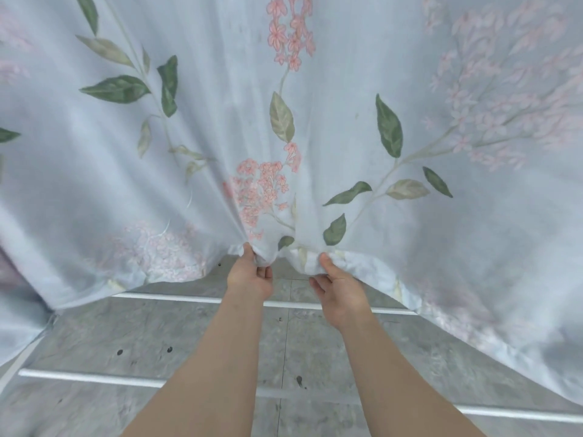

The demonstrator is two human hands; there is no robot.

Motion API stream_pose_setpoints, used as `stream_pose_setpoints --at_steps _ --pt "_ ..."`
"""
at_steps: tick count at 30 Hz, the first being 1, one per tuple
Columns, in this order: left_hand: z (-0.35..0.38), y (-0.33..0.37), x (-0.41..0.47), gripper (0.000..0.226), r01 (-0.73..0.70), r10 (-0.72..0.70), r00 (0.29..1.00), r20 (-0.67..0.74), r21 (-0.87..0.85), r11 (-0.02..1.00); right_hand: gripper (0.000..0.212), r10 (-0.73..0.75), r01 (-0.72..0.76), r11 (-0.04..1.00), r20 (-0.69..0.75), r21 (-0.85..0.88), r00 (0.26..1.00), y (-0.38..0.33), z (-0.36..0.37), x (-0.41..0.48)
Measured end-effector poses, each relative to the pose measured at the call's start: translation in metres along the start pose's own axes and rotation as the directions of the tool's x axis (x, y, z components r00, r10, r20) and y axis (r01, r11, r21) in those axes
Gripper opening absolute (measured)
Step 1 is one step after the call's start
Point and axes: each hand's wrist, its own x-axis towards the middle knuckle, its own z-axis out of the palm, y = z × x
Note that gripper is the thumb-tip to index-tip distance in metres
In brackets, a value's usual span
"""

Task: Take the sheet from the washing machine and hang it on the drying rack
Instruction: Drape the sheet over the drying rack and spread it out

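Pale-blue floral sheet (315,89) is bunching where left hand (250,275) and right hand (339,291) are pinching its hem above white rack bars (94,376).

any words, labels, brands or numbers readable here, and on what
None can be read. The floral sheet bears only printed leaves and pink flowers; no tag shows at the hem that the left hand and right hand grip. The drying rack bars and floor tiles bear no lettering.

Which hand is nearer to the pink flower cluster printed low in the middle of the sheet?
Left. The left hand grips the sheet hem just below the pink flower cluster; the right hand grips the hem farther to the right of it.
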Motion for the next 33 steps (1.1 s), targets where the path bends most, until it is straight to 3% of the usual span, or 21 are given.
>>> stream_pose_setpoints --at_steps 3,9,15,19,23,26,28,33 --pt "-0.004 0.007 0.002 0.017 0.039 -0.039 0.997 0.061 0.009 0.999 0.057 -0.078 0.097 0.987 -0.147 0.126 0.986 -0.013 -0.006 0.008" --pt "0.001 0.027 -0.010 0.019 0.076 -0.034 0.954 0.298 -0.130 0.989 0.046 -0.084 0.117 0.977 -0.184 0.178 0.979 -0.024 -0.006 0.002" --pt "-0.003 0.030 -0.013 0.024 0.009 0.058 0.966 0.251 -0.258 0.966 0.048 -0.121 0.151 0.975 -0.178 0.165 0.977 -0.027 -0.010 0.002" --pt "-0.006 0.028 0.004 0.018 -0.068 0.082 0.994 0.074 -0.171 0.983 0.045 -0.103 0.140 0.971 -0.187 0.195 0.977 -0.029 -0.010 0.002" --pt "-0.001 0.020 0.010 0.018 -0.033 0.031 0.999 -0.022 -0.065 0.997 0.044 -0.098 0.119 0.955 -0.089 0.272 0.991 -0.026 -0.005 -0.004" --pt "-0.003 0.017 0.016 0.017 -0.024 0.021 0.999 -0.048 -0.056 0.998 0.049 -0.022 0.006 0.972 0.066 0.236 0.998 -0.011 -0.002 -0.011" --pt "-0.005 0.016 0.019 0.018 -0.020 0.018 0.999 -0.039 -0.067 0.998 0.050 0.036 -0.065 0.979 0.152 0.193 0.988 0.000 -0.002 -0.012" --pt "-0.011 0.018 0.019 0.027 -0.015 0.017 1.000 0.021 -0.065 0.998 0.058 0.104 -0.125 0.988 0.201 0.095 0.974 0.009 0.002 -0.014"
